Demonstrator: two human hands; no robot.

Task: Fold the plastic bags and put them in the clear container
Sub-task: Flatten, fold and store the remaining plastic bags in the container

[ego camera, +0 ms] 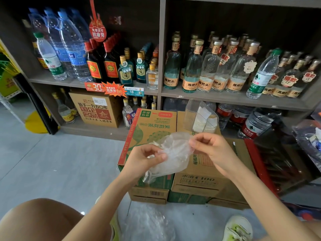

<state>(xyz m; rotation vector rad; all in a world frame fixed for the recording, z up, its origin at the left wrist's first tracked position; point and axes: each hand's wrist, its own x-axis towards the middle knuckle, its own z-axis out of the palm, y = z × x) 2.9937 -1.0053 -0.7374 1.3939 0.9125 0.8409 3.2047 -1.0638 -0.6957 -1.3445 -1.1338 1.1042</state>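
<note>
L hand (145, 161), R hand (214, 150) pinch 1 bag (175, 151).

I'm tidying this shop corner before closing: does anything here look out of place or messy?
A green-capped water bottle stands among the liquor bottles on the right shelf, unlike its neighbours. Loose plastic bags lie crumpled on the floor in front of the cardboard boxes.

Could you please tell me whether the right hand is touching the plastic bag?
Touching. The head view shows the right hand pinching the upper edge of the plastic bag, while the left hand grips its other side.
</note>
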